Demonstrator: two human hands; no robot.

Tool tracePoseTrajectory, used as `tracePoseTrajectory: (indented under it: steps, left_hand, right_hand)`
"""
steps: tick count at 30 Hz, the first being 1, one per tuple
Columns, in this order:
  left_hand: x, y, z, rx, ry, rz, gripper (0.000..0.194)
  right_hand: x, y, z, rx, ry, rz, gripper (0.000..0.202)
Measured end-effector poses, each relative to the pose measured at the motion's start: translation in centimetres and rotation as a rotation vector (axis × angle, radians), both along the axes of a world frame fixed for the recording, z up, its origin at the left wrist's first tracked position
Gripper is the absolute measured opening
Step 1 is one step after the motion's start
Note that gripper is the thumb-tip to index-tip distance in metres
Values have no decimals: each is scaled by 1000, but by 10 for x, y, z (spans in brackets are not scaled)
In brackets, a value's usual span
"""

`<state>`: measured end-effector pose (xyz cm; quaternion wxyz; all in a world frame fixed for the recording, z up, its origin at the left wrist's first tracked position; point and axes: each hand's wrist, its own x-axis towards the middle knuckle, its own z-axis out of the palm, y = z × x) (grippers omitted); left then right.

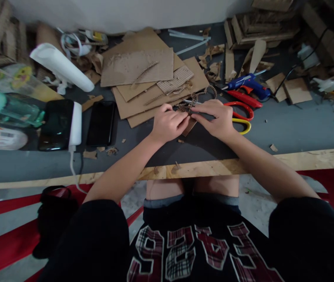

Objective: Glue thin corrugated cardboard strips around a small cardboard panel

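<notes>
My left hand [169, 124] and my right hand [216, 117] meet over the table, fingers pinched close together. Between their fingertips is a thin strip of corrugated cardboard [196, 98], part of it curling up and away behind the right hand. The fingers partly cover the strip, and its held end is too small to make out. Under the fingertips lies a small flat brown cardboard piece [190, 127]. Scissors [244, 126] with red and yellow handles rest just right of my right hand. Beyond the hands sits a stack of cardboard sheets [137, 66].
A blue glue gun [249, 85] and a red-handled cutter [244, 98] lie behind the scissors. To the left are a black phone [101, 123], a power bank with a cable [75, 124], bottles [4, 136] and a white roll [62, 66]. The wooden table edge [193, 169] runs in front.
</notes>
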<state>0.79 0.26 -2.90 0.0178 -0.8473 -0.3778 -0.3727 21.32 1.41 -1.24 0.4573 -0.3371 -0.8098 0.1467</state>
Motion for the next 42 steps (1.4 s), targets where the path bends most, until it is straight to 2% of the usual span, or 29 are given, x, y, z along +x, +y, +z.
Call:
tracePoseTrajectory:
  steps: [3, 8, 14, 25, 35, 42]
  left_hand:
    - [1, 0, 1, 44, 16, -12, 33]
    - [-2, 3, 0, 94, 59, -65, 29]
    - [-2, 4, 0, -34, 32, -165, 33]
    - [2, 3, 6, -243, -101, -323, 38]
    - [3, 2, 13, -345, -218, -421, 35]
    - [2, 2, 19, -503, -304, -466, 41]
  right_hand:
    - [0, -2, 2, 11, -53, -9, 13]
    - [0, -2, 3, 31, -135, 161, 10]
    - [2, -2, 5, -23, -157, 331, 15]
    - [8, 3, 3, -70, -98, 405, 25]
    - [8, 4, 2, -237, 68, 447, 30]
    - [7, 4, -6, -540, 325, 475, 20]
